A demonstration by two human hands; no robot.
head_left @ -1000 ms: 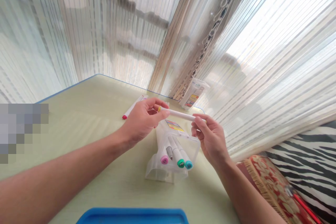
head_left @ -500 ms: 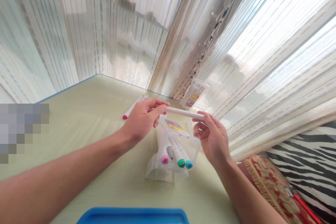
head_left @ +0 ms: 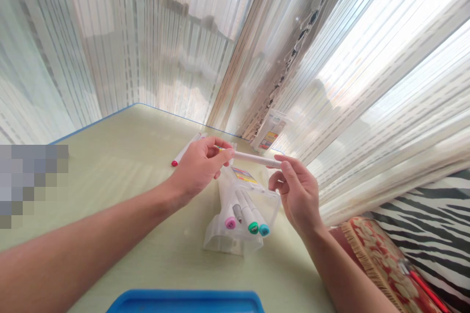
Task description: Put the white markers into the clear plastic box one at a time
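A white marker (head_left: 255, 158) is stretched level between my two hands. My left hand (head_left: 201, 164) pinches its left end, and the fingers cover that tip. At the other end, my right hand (head_left: 297, 190) grips it between thumb and fingers. Just below lies a clear plastic marker case (head_left: 270, 200) with a yellow label, its open end towards me. Several markers sit inside it, among them one with a pink end (head_left: 230, 223), one with a green end (head_left: 253, 227) and one with a teal end (head_left: 264, 230).
Behind my left hand lies a white marker with a red end (head_left: 175, 163). A second clear case (head_left: 270, 134) stands by the curtain (head_left: 191, 49). A blue tray rim (head_left: 191, 295) is at the near table edge. Zebra-print fabric (head_left: 433, 215) lies at right.
The right end of the held marker has dipped slightly, and my right hand has shifted a little left with its grip changed. My left hand stays almost still.
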